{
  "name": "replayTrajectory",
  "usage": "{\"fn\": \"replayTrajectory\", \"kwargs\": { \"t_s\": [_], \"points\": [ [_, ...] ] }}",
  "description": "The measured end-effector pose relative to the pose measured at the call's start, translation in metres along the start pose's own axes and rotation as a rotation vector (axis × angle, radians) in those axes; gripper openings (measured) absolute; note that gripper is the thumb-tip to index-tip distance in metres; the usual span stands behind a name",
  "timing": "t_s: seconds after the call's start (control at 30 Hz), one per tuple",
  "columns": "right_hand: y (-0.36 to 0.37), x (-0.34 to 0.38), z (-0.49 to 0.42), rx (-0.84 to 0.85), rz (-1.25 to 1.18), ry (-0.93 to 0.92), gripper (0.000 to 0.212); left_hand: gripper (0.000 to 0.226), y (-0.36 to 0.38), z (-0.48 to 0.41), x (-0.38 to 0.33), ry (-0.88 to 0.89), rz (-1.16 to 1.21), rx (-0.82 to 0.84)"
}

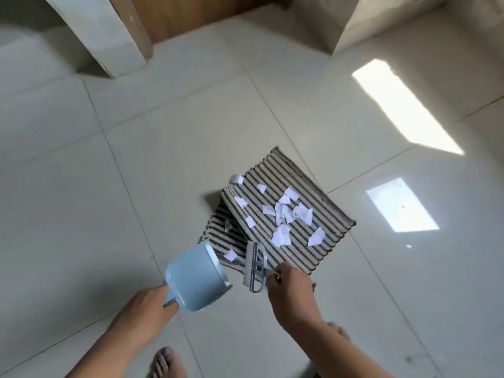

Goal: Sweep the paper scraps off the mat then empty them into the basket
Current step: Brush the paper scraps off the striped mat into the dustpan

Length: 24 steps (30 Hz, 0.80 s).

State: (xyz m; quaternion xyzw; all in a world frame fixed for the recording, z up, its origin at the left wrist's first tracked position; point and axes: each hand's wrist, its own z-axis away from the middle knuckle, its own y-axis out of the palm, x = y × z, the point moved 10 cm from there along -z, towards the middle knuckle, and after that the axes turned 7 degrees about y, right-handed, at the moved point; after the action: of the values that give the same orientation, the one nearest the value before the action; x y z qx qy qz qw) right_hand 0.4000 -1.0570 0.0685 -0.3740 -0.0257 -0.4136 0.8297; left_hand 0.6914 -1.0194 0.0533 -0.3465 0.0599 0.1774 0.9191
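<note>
A black-and-cream striped mat (324, 214) lies on the tiled floor, its left edge folded over. Several white paper scraps (283, 214) are scattered across it, and one scrap (236, 179) lies at its far left edge. My left hand (154, 304) grips the handle of a light-blue dustpan (195, 279), held just off the mat's near left corner. My right hand (290, 287) holds a small brush (255, 267) with white bristles at the mat's near edge. No basket is in view.
Pale glossy floor tiles (109, 200) surround the mat. A grey pillar (109, 34) and a wooden door (196, 15) stand at the back, a wall corner (381, 20) at the back right. My bare feet (166, 361) are at the bottom edge.
</note>
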Motion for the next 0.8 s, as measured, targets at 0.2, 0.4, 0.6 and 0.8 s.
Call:
{"fn": "replayTrajectory", "kwargs": {
  "t_s": [0.2,0.4,0.6,0.8],
  "points": [
    [0.085,-0.040,-0.062,-0.142,0.036,0.014,0.030,0.021,0.055,-0.115,0.050,0.120,-0.084,0.059],
    [0.113,-0.016,-0.083,-0.249,0.137,-0.170,0.036,0.017,0.061,-0.169,0.060,0.211,-0.269,0.088],
    [0.125,0.019,-0.088,-0.328,0.196,-0.283,0.029,0.012,0.069,-0.179,0.062,0.211,-0.368,0.141],
    [0.140,0.041,-0.087,-0.273,0.157,-0.351,0.030,0.007,0.068,-0.182,0.062,0.219,-0.407,0.147]
  ]
}}
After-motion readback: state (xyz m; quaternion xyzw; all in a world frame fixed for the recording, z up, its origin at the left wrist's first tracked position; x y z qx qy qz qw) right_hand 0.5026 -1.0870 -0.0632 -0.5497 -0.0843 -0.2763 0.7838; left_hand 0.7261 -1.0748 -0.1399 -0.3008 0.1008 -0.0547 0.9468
